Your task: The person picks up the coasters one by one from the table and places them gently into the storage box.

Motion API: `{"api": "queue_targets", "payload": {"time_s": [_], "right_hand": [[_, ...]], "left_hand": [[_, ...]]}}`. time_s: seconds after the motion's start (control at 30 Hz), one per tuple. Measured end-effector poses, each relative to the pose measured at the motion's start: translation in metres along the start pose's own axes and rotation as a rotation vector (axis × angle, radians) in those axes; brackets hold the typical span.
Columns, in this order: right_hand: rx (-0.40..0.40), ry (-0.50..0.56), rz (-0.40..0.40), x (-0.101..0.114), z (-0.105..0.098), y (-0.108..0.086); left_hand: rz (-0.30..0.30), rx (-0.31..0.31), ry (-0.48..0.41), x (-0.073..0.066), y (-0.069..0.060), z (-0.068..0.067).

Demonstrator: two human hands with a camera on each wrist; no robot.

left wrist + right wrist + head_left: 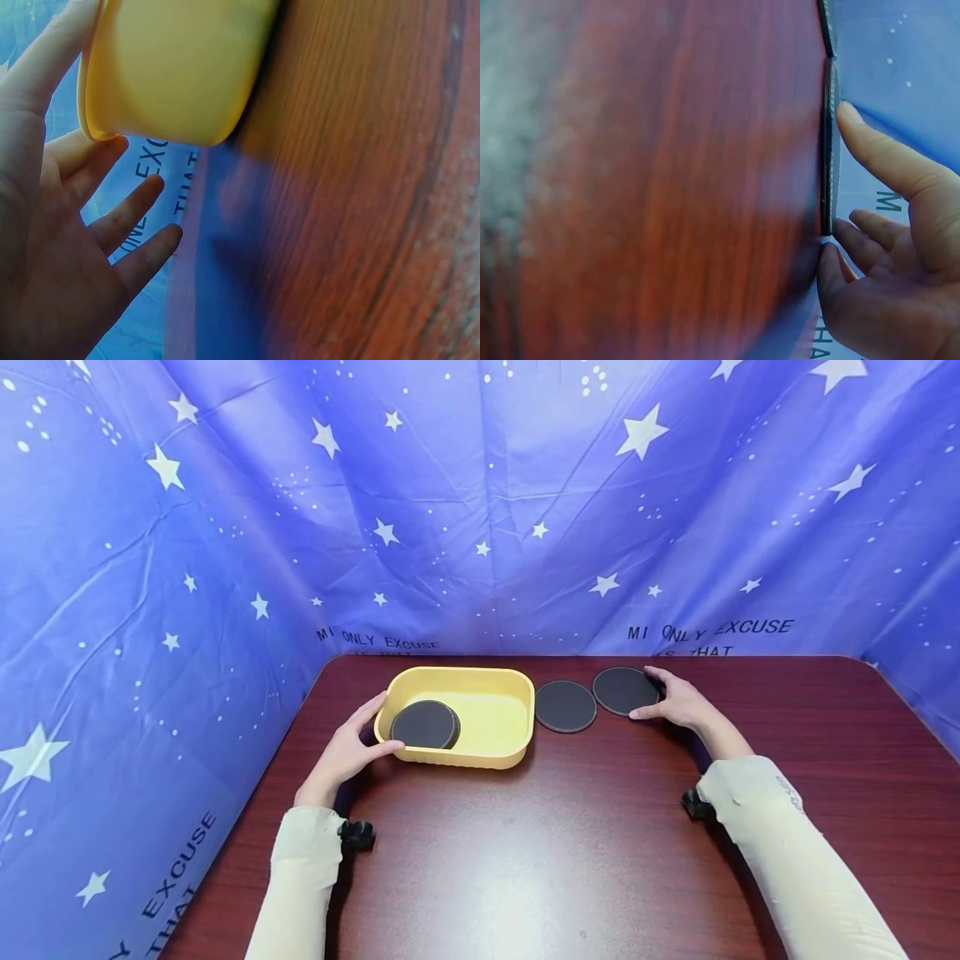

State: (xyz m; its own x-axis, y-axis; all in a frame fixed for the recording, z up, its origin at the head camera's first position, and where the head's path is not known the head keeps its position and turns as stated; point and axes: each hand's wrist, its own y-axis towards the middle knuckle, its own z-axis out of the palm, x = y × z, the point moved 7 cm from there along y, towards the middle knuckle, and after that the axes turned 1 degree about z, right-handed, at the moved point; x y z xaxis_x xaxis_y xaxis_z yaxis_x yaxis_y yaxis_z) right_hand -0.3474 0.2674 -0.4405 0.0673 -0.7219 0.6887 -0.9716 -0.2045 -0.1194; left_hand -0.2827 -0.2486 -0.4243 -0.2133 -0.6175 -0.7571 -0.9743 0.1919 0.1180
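Observation:
A yellow plastic basket [461, 758] stands on the table, with a round black coaster [424, 725] lying inside at its left end; a second edge below suggests a stack. At the basket's left end rests my left hand [351, 752], its thumb at the front rim and its other fingers spread along the side. Two more black coasters lie right of the basket: one close to its wall [566, 707], the other a farther coaster [624, 692]. My right hand [678, 700] touches that farther coaster, thumb at its near edge, fingers at its far right edge.
The dark red-brown wooden table [480, 843] reflects a bright glare near its front. A blue cloth [487, 527] with white stars hangs behind and to the left. Black straps with small devices [356, 836] sit at both wrists.

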Motion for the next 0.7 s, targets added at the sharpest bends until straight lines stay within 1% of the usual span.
{"api": "queue_targets", "payload": {"time_s": [0.1,0.2,0.43,0.57,0.7], "right_hand": [[-0.012,-0.066,0.018,0.0,-0.001,0.001],[-0.018,-0.08,0.026,0.001,-0.001,0.001],[-0.003,-0.139,-0.011,0.01,-0.003,0.005],[0.002,-0.139,-0.007,0.013,-0.004,0.005],[-0.015,-0.122,-0.008,0.012,-0.006,0.004]], "left_hand": [[0.0,-0.001,0.005,-0.001,0.0,0.0],[-0.001,0.001,0.013,-0.002,0.0,0.0],[-0.007,-0.003,-0.001,0.0,0.0,0.002],[0.001,-0.002,0.001,0.001,0.0,0.003],[0.004,-0.002,0.011,0.0,0.001,-0.001]]}}
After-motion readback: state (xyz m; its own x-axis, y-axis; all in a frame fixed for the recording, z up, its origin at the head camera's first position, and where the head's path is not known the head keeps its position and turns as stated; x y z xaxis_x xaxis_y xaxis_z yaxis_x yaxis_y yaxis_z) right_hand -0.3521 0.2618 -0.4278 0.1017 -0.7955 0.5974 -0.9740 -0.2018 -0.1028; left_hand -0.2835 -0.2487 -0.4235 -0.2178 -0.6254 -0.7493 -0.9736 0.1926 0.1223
